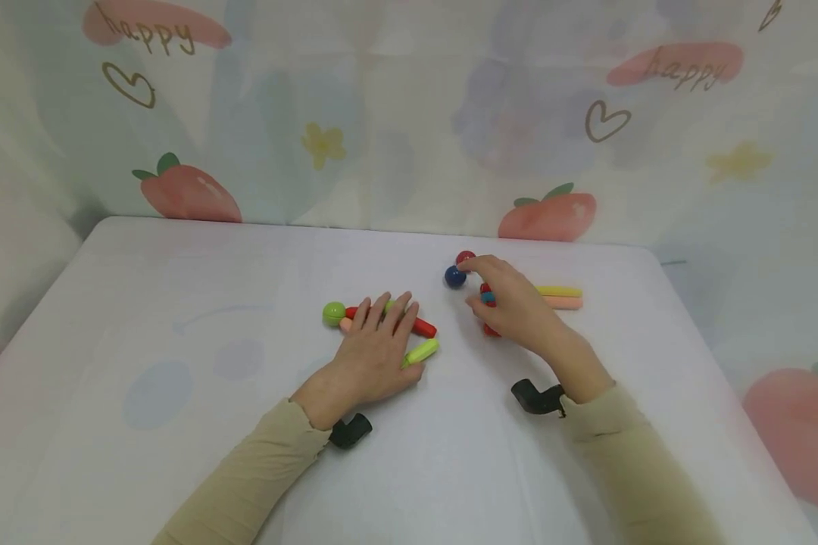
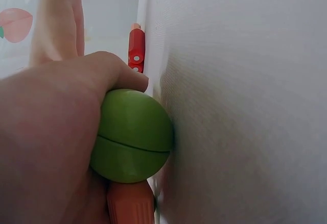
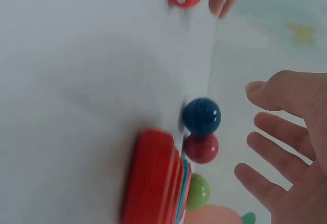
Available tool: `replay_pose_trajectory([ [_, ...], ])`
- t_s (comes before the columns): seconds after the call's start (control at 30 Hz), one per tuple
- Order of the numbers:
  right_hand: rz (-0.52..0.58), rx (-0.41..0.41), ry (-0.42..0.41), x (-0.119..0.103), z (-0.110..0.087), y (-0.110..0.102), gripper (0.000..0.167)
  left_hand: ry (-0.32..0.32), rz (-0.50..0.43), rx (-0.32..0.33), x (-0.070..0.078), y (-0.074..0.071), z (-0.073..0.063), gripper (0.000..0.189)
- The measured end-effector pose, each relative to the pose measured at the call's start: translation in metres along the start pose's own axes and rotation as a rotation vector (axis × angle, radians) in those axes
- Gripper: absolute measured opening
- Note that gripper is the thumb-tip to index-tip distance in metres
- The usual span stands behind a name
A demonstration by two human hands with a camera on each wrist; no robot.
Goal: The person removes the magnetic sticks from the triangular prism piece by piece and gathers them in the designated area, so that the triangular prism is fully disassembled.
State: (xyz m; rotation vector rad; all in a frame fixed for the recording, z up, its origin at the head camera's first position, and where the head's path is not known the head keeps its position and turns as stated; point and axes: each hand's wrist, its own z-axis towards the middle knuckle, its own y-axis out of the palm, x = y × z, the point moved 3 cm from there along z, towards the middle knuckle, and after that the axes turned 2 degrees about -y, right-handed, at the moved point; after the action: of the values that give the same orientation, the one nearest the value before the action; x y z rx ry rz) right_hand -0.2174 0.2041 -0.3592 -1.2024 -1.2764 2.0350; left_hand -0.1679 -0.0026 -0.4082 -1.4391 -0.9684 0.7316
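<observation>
My left hand (image 1: 375, 359) lies palm down with fingers spread over a loose group of coloured sticks. A red stick (image 1: 424, 328) and a yellow-green stick (image 1: 423, 352) stick out from under it. A grooved green ball (image 1: 334, 313) lies past its fingers; in the left wrist view this ball (image 2: 133, 137) sits above an orange ribbed piece (image 2: 130, 203). My right hand (image 1: 514, 303), fingers apart, hovers over red ribbed pieces (image 3: 153, 178), partly hiding them. Its index fingertip overlaps a dark blue ball (image 1: 454, 276) and a red ball (image 1: 466, 260).
Beyond the right hand, a yellow stick (image 1: 560, 291) and a peach stick (image 1: 563, 303) lie side by side. Another green ball (image 3: 198, 192) shows in the right wrist view. The white tabletop (image 1: 232, 469) meets a printed cloth (image 1: 409, 113) at the back.
</observation>
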Motion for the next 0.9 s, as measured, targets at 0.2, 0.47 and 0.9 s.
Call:
replay_pose_trajectory([
  [0.2,0.063,0.059,-0.034,-0.016,-0.018,0.012,0.046,0.003,-0.004,0.01,0.001,0.0,0.001,0.083],
  [0.47,0.073,0.026,-0.099,-0.04,-0.031,0.032,0.041,-0.006,-0.038,0.037,0.0,0.001,0.002,0.089],
  [0.9,0.051,-0.035,-0.134,-0.055,-0.032,0.044,0.032,0.019,-0.11,-0.004,-0.015,-0.013,-0.003,0.114],
])
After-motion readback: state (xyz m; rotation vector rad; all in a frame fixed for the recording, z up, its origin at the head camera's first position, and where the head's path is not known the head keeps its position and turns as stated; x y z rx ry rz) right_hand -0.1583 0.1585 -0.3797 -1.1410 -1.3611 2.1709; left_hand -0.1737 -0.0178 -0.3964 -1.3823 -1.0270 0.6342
